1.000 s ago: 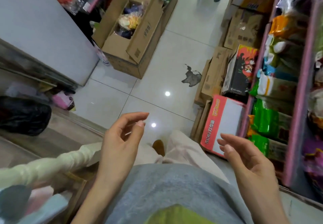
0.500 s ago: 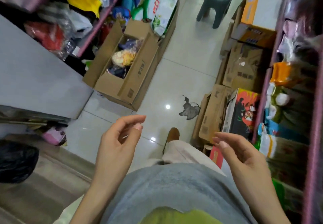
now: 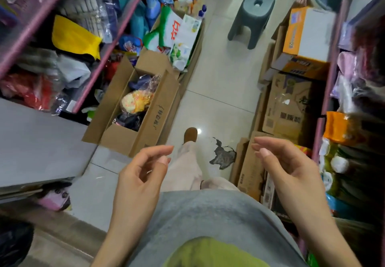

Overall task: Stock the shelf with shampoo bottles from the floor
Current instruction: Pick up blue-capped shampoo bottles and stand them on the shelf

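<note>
Judging from how things lie, the stocking has either not begun or sits between trips: neither hand carries a bottle, and the person stands in a narrow shop aisle facing down its length, one brown shoe (image 3: 190, 134) forward on the pale tile floor (image 3: 220, 91). The likeliest shampoo bottles (image 3: 192, 3) are a small cluster of capped bottles at about twelve o'clock, far up the aisle, standing behind the green-and-white bags (image 3: 174, 35) that fill the farther carton; whether they are truly shampoo is too small to tell. Nearer, at eleven o'clock, an open cardboard box (image 3: 133, 108) holds wrapped soft goods, not bottles. A grey plastic stool (image 3: 253, 16) stands on the floor at one o'clock, well apart from both hands. Pink-framed shelves run along both sides, the left shelf (image 3: 112, 37) at ten o'clock and the right shelf (image 3: 327, 91) at two to three o'clock, both already crowded with packets; which of them is meant for the bottles cannot be told. Stacked cartons (image 3: 289, 104) line the foot of the right shelf. The left hand (image 3: 143, 175) hangs at about seven o'clock in front of the grey shirt, its fingers (image 3: 160, 149) loosely curled and spread from the thumb, holding nothing and touching nothing. The right hand (image 3: 289, 170) at five o'clock mirrors it, palm turned inward, fingers relaxed and parted, likewise empty. All the fetching and shelving appears to remain.
</note>
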